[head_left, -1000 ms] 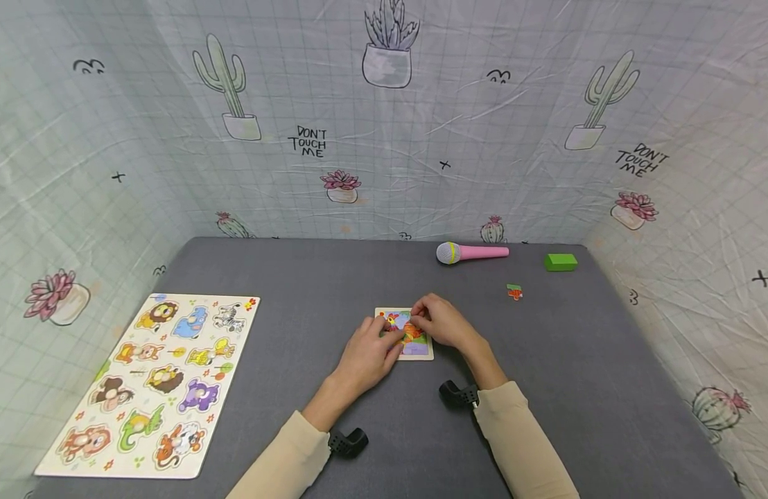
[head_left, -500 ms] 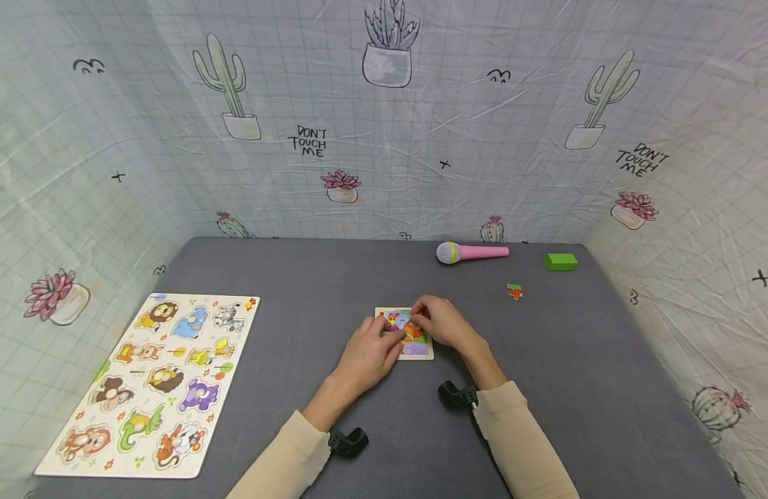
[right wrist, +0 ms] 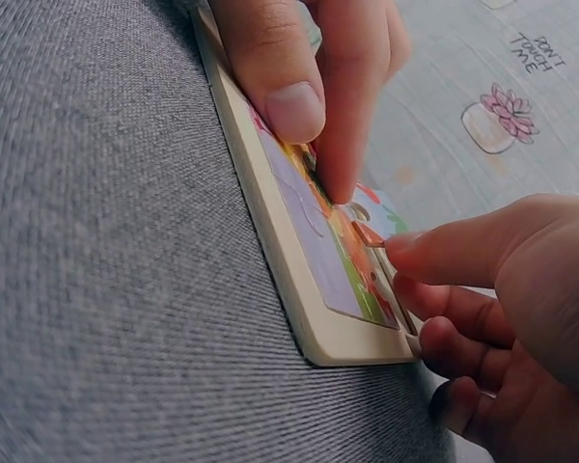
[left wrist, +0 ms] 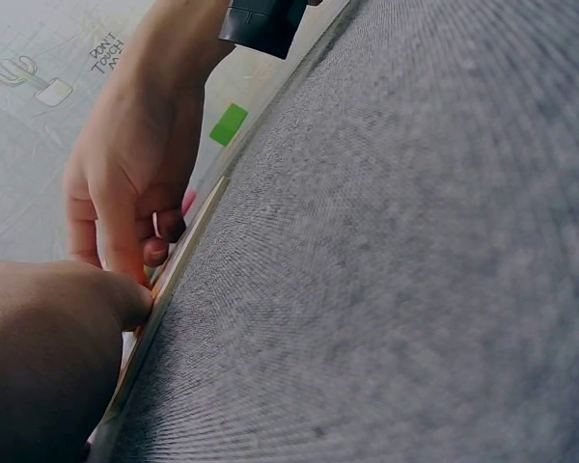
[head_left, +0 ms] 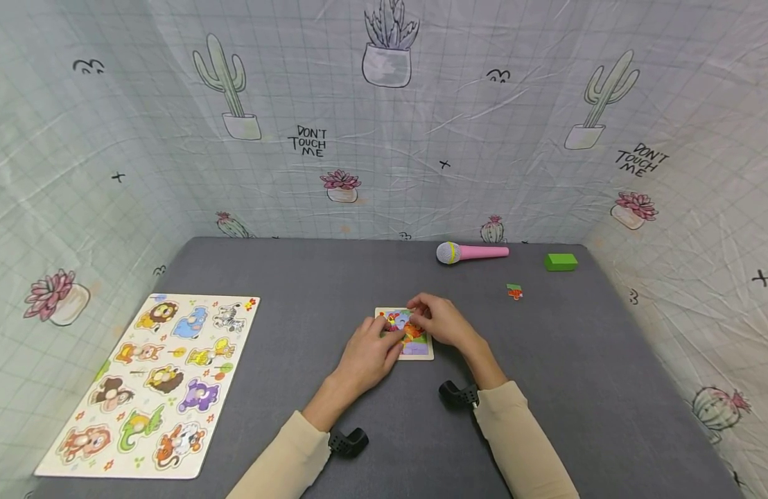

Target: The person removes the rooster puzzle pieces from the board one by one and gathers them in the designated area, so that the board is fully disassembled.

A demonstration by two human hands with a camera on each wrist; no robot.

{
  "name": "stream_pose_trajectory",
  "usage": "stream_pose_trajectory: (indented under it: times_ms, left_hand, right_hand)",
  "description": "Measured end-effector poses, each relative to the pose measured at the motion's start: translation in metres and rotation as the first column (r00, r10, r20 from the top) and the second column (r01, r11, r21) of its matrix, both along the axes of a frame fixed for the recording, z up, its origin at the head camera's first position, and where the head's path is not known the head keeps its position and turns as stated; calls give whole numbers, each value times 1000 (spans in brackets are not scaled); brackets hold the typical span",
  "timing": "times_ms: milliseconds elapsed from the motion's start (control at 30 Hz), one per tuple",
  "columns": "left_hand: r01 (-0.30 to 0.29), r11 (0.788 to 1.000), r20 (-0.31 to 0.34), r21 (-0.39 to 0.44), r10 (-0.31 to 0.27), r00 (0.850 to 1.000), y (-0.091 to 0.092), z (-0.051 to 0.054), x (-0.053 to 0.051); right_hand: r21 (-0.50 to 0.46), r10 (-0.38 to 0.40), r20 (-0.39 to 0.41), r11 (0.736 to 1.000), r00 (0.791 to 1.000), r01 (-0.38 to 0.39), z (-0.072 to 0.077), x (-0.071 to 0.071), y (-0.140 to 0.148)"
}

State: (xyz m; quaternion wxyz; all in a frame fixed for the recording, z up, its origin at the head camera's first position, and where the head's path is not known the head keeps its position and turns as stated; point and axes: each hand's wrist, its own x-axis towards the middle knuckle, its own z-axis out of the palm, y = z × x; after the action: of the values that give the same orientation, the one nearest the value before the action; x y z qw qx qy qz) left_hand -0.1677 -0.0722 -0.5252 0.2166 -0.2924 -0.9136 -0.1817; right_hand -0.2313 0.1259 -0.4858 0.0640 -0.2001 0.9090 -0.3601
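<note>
left hand loosely spread on small square cream-framed wooden puzzle; right hand pinches thin tilted orange-brown puzzle piece

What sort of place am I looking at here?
Probably an indoor play or filming table: cactus-print fabric closes off its back and sides, and a small jigsaw puzzle and an animal puzzle board lie on it.
</note>
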Motion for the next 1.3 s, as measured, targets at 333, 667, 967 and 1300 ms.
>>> stream_pose_trajectory:
  times_ms: [333, 667, 967, 1300]
  left_hand:
    - [4, 1000, -12, 4, -4, 1000, -1, 0, 0]
    - [-2, 1000, -7, 2, 2, 1000, 0, 0, 1]
    - [-7, 1000, -22, 15, 7, 1000, 0, 1, 0]
    - [-8, 1000, -26, 14, 9, 1000, 0, 0, 0]
  right_hand:
    - [-27, 42, -7, 999, 999, -42, -1, -1, 2]
    - [-66, 23, 11, 998, 1000, -22, -4, -3, 6]
    - [-138, -39, -43, 990, 998, 33, -5, -7, 19]
    - [-218, -172, -51, 963, 984, 157, -7, -12, 37]
